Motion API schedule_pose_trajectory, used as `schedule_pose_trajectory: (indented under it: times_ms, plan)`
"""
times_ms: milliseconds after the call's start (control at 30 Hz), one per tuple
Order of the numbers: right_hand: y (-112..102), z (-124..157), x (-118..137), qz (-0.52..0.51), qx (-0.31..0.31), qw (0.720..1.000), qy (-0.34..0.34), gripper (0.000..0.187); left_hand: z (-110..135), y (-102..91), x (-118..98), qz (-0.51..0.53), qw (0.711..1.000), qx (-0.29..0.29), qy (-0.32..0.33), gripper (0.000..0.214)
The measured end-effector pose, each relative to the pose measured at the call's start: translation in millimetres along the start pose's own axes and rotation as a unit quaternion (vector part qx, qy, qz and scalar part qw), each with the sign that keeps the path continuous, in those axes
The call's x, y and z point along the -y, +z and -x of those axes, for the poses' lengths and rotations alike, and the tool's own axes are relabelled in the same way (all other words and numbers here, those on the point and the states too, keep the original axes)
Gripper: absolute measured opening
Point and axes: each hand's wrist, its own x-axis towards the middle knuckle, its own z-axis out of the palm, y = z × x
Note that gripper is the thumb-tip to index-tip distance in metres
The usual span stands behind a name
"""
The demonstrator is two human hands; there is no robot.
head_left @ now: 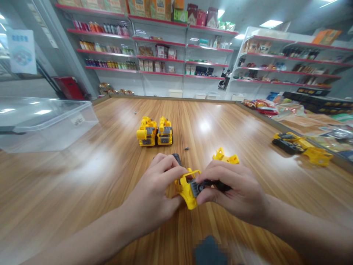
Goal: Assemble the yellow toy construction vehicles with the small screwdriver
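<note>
My left hand [162, 184] is closed around a yellow toy truck body [189, 193] with an open window frame, held low over the table. In my right hand [234, 186] is a dark grey toy part [196, 187], pinched between thumb and fingers and touching the yellow body. Its far end is hidden by the fingers. A black piece [176, 158] shows behind my left fingers. Just beyond my right hand lies another yellow toy part [224, 157], partly covered by the hand. A small dark piece [186, 148] rests on the wood ahead.
Two yellow toy trucks [164, 130] stand side by side farther back. At the right edge lies a yellow toy with black tracks [289, 143]. A clear plastic bin [63, 127] occupies the left side. Packaged goods [264, 106] sit at the right; stocked shelves [158, 44] line the back.
</note>
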Motion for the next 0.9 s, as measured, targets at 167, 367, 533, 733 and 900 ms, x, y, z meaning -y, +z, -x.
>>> schedule_pose_trajectory:
  times_ms: [167, 367, 533, 733, 900]
  plan:
    - [-2, -1, -2, 0.009, -0.015, 1.000, 0.000, 0.038, 1, 0.7, -1, 0.027, 0.999, 0.005, -0.017, 0.022]
    - [-8, 2, 2, 0.048, 0.005, 0.999, 0.017, 0.013, 0, 1.3, 1, 0.035, 0.998, -0.023, -0.040, 0.020]
    - [-13, 4, 6, 0.106, 0.010, 0.994, -0.016, 0.020, -1, 0.2, 1, 0.003, 0.999, -0.040, -0.031, 0.026]
    - [-15, 4, 4, 0.157, 0.034, 0.987, -0.014, 0.020, 0, -0.3, 4, -0.038, 0.997, -0.066, -0.005, 0.023]
    - [-14, 3, 4, 0.168, 0.059, 0.984, 0.002, 0.016, -1, -0.9, 6, -0.043, 0.995, -0.087, 0.012, 0.017]
